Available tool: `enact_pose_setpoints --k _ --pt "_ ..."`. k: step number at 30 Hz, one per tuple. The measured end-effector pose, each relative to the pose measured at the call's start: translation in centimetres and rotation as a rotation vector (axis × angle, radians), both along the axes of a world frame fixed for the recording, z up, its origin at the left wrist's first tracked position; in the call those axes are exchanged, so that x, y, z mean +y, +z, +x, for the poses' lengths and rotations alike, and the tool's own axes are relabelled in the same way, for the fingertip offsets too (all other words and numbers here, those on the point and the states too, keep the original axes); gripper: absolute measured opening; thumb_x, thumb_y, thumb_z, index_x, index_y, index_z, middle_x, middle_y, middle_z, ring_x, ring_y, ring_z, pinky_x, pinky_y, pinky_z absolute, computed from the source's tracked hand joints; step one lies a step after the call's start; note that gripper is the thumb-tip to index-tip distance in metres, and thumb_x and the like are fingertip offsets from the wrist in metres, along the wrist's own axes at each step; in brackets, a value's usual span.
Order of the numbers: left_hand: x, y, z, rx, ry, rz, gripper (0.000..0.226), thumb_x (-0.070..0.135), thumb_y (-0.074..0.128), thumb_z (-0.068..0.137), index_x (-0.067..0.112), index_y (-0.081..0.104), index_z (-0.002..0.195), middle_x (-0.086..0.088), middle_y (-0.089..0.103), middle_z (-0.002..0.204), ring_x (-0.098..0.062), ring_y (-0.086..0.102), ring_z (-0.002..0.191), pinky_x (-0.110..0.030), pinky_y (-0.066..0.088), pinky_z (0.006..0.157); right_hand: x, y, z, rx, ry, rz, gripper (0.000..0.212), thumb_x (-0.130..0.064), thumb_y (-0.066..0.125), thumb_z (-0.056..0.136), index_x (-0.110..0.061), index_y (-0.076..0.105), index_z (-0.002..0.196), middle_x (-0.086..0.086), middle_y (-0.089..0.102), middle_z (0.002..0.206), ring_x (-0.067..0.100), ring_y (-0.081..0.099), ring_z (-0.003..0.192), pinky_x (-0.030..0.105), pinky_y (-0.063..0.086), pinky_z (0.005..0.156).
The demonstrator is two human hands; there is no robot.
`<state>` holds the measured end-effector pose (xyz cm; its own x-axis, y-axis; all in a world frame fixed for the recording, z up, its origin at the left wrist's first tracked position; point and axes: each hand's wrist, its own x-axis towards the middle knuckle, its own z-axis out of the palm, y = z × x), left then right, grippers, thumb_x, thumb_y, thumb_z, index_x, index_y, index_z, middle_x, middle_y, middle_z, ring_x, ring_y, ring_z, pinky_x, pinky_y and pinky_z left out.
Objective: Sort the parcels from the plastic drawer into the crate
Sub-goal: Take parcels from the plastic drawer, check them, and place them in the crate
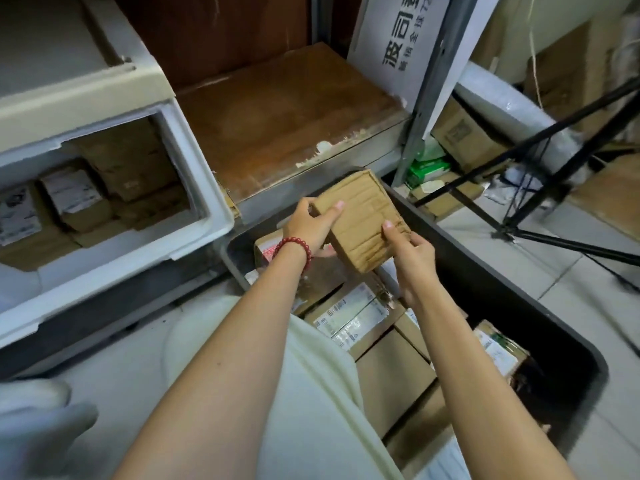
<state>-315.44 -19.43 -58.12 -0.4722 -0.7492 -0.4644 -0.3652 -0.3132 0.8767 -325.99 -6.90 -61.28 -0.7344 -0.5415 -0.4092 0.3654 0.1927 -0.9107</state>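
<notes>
Cardboard parcel (360, 220) gripped btwn left hand (308, 225) & right hand (410, 252), tilted, above dark crate (502, 289).

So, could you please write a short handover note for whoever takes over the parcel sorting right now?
Hands: the left hand grips the brown parcel at its left edge; the right hand grips its near right corner.
Position: the parcel is held in the air above the crate, not yet set down.
Done: several boxed parcels already lie in the crate.
Left: place this one, then the drawer parcels in the open plastic drawer on the left.
</notes>
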Motion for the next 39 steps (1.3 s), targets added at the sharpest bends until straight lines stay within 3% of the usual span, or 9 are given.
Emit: enact_pose_setpoints --k 3,7,9,12,17,22,27,33,39 --pt "-0.7 -1.8 -0.8 -0.03 0.044 0.104 0.044 0.043 0.065 0.085 0.021 0.047 0.119 -0.004 0.048 0.132 -0.029 0.055 0.113 -0.042 0.06 0.066 0.0 -1.3 -0.5 -0.098 0.015 0.026 0.05 -0.028 0.063 0.092 -0.01 0.048 0.136 -0.001 0.06 0.115 0.0 0.055 0.084 0.008 0.046 0.056" --pt "-1.4 -3.5 -2.2 -0.054 0.067 0.177 0.04 0.043 0.063 0.088 0.027 0.04 0.116 -0.007 0.045 0.133 -0.032 0.057 0.112 -0.038 0.059 0.068 -0.3 -2.3 -1.6 -0.173 0.01 0.053 0.068 -0.028 0.064 0.091 -0.031 0.027 0.148 0.001 0.051 0.133 0.013 0.058 0.101 0.033 0.053 0.083" --pt "-1.7 -3.9 -3.2 -0.053 0.088 0.142 0.043 0.039 0.062 0.089 0.025 0.037 0.122 -0.008 0.044 0.133 -0.029 0.059 0.107 -0.038 0.059 0.068 -0.9 -2.9 -2.2 -0.191 -0.016 0.049 0.072 -0.024 0.063 0.092 -0.028 0.02 0.15 -0.001 0.052 0.13 0.009 0.059 0.093 0.034 0.055 0.082" --pt "-2.2 -4.8 -4.6 -0.027 0.12 0.137 0.056 0.028 0.063 0.09 0.023 0.025 0.131 -0.012 0.046 0.131 -0.026 0.063 0.101 -0.035 0.059 0.065 -2.5 -4.0 -3.0 -0.139 -0.019 0.071 0.052 -0.021 0.061 0.094 -0.011 0.04 0.14 0.002 0.06 0.127 0.006 0.06 0.094 0.03 0.053 0.084" --pt "-1.8 -7.1 -5.2 -0.315 -0.287 -0.297 0.062 0.038 0.061 0.09 0.021 0.03 0.14 -0.01 0.046 0.14 -0.028 0.049 0.124 -0.037 0.043 0.101 -4.3 -5.0 -2.8 -0.023 0.072 0.118 0.066 -0.018 0.061 0.094 -0.014 0.023 0.148 0.004 0.041 0.147 0.015 0.047 0.125 0.028 0.04 0.097" --pt "-2.4 -7.9 -3.9 -0.537 -0.527 -0.621 0.06 0.047 0.045 0.095 0.03 0.022 0.149 -0.002 0.036 0.151 -0.027 0.032 0.137 -0.048 0.031 0.108 -4.5 -5.3 -2.8 0.097 0.12 0.171 0.058 -0.019 0.048 0.1 -0.017 0.02 0.151 0.006 0.036 0.151 0.017 0.044 0.13 0.024 0.04 0.095" --pt "-3.0 -7.8 -3.3 -0.806 -0.747 -0.84 0.066 0.055 0.032 0.097 0.033 0.004 0.152 0.002 0.016 0.159 -0.026 0.011 0.146 -0.055 0.01 0.114 -4.2 -5.1 -2.9 0.197 0.255 0.266 0.066 -0.032 0.049 0.099 -0.026 0.012 0.154 0.006 0.033 0.154 0.024 0.042 0.134 0.043 0.035 0.112" --pt "-2.7 -6.3 -1.6 -0.86 -0.692 -1.037 0.058 0.047 0.037 0.097 0.031 0.021 0.15 -0.003 0.036 0.151 -0.027 0.026 0.141 -0.053 0.012 0.113 -3.9 -3.6 -1.7 0.384 0.232 0.356 0.069 -0.042 0.05 0.097 -0.021 0.017 0.154 0.004 0.03 0.156 0.023 0.031 0.142 0.044 0.028 0.116" --pt "-2.8 -3.2 2.0 -0.855 -0.558 -0.974 0.058 0.048 0.042 0.095 0.024 0.03 0.146 -0.005 0.039 0.149 -0.026 0.03 0.138 -0.049 0.022 0.11 -4.4 -1.2 1.2 0.543 0.355 0.354 0.067 -0.044 0.05 0.097 -0.018 0.022 0.152 0.006 0.028 0.157 0.023 0.029 0.142 0.04 0.026 0.116"
